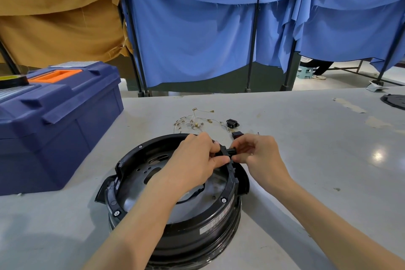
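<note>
Trouble spot: connector (pixel 230 151) at the rim

It sits on the far rim of the upturned cooker base (pixel 197 237) — right hand (pixel 260 155) pinches it, left hand (pixel 197 160) grips the rim alongside. Pushed crooked, it could jam — or slip off.

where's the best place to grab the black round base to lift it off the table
Take the black round base by the left tab and right tab jutting from its rim, one hand under each from the sides; the wall below is smooth and round, with no other hold.
</note>
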`<state>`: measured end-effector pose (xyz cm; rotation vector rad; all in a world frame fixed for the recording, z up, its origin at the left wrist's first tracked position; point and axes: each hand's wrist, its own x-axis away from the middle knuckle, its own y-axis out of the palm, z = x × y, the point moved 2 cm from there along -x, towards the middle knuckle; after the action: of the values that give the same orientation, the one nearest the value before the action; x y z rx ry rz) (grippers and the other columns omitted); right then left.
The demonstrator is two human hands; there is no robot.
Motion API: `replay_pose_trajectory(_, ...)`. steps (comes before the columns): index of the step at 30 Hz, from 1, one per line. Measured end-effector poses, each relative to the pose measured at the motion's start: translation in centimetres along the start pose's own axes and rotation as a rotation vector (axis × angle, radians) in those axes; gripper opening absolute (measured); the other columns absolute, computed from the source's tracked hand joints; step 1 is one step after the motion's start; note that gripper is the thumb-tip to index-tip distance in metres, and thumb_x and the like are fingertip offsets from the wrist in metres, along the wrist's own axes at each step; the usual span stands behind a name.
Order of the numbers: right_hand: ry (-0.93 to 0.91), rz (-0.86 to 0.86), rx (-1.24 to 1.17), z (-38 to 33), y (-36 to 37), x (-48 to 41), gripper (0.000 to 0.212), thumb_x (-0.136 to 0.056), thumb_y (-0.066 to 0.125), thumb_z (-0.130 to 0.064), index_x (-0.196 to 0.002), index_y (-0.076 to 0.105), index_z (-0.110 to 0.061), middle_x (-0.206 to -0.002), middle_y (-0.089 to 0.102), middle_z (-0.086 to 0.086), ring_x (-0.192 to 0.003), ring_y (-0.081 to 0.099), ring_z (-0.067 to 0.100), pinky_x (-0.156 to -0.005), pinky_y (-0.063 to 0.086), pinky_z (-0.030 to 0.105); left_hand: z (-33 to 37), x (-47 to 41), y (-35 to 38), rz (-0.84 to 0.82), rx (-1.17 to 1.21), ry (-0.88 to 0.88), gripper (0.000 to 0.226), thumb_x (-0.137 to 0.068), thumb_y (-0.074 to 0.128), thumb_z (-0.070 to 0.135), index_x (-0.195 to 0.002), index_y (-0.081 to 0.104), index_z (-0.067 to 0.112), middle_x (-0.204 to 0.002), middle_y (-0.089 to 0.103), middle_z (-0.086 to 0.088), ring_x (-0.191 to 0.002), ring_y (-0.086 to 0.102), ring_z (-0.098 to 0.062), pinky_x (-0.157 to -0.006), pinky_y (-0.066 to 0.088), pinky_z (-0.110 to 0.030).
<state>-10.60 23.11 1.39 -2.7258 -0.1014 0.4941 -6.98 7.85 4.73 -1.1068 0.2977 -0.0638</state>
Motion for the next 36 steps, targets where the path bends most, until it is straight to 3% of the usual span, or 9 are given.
replay_pose_trajectory(10,0.021,0.013,-0.006,0.1,0.2,-0.3,0.036,-0.071,0.069,0.018,-0.068,0.068,-0.018,-0.068,0.070,0.000,-0.070,0.068,0.018,-0.078,0.058,0.038,-0.2,0.0,-0.2,0.009,0.028,0.006,0.034,-0.093,0.061,0.034,-0.077,0.063,0.004,-0.067,0.052,-0.008,-0.064,0.039,-0.018,-0.068,0.043,-0.036)
replay_pose_trajectory(17,0.018,0.018,-0.018,0.0,0.2,-0.2,0.036,-0.071,0.069,0.018,-0.068,0.068,-0.018,-0.066,0.070,-0.001,-0.066,0.068,0.013,-0.075,0.058,0.033,-0.1,0.0,-0.3,-0.004,0.037,-0.002,0.031,-0.093,0.061,0.035,-0.077,0.064,0.009,-0.067,0.053,-0.003,-0.067,0.043,-0.019,-0.071,0.045,-0.037)
replay_pose_trajectory(22,0.023,0.036,-0.008,0.1,0.3,-0.2,0.034,-0.072,0.069,0.017,-0.069,0.069,-0.018,-0.070,0.071,0.002,-0.071,0.069,0.020,-0.076,0.059,0.035,-0.3,-0.2,-0.1,0.000,0.003,-0.024,0.030,-0.093,0.060,0.037,-0.083,0.067,0.010,-0.069,0.053,-0.002,-0.070,0.044,-0.020,-0.075,0.044,-0.037)
replay_pose_trajectory(24,0.018,0.032,-0.012,0.0,0.3,0.1,0.037,-0.071,0.071,0.015,-0.067,0.068,-0.021,-0.066,0.070,-0.004,-0.067,0.068,0.014,-0.073,0.058,0.029,-0.3,-0.3,0.0,0.008,-0.075,-0.025,0.030,-0.093,0.058,0.041,-0.087,0.068,0.014,-0.078,0.051,0.002,-0.084,0.046,-0.021,-0.081,0.039,-0.038)
replay_pose_trajectory(27,0.041,0.042,-0.050,0.0,0.2,0.0,0.036,-0.072,0.069,0.017,-0.069,0.070,-0.019,-0.065,0.070,-0.006,-0.065,0.068,0.008,-0.073,0.057,0.025,-0.5,-0.3,0.0,0.051,-0.193,-0.024,0.028,-0.090,0.058,0.050,-0.104,0.070,0.030,-0.108,0.041,0.005,-0.111,0.033,-0.018,-0.088,0.027,-0.032)
replay_pose_trajectory(31,0.076,0.041,-0.161,0.4,0.2,0.3,0.024,-0.078,0.070,0.013,-0.088,0.077,-0.008,-0.076,0.073,-0.008,-0.071,0.069,-0.003,-0.072,0.052,0.013,-1.1,-0.3,0.1,0.031,-0.096,-0.022,0.031,-0.088,0.060,0.050,-0.105,0.072,0.026,-0.146,0.037,0.003,-0.136,0.030,-0.016,-0.113,0.020,-0.038)
replay_pose_trajectory(36,0.138,0.151,-0.223,0.7,0.3,0.7,0.024,-0.075,0.078,0.005,-0.075,0.075,-0.019,-0.072,0.075,-0.003,-0.077,0.072,0.015,-0.077,0.056,0.023,-1.1,-0.4,0.0,-0.021,0.028,-0.066,0.028,-0.083,0.062,0.058,-0.089,0.067,0.031,-0.147,0.045,-0.001,-0.140,0.032,-0.025,-0.113,0.026,-0.047)
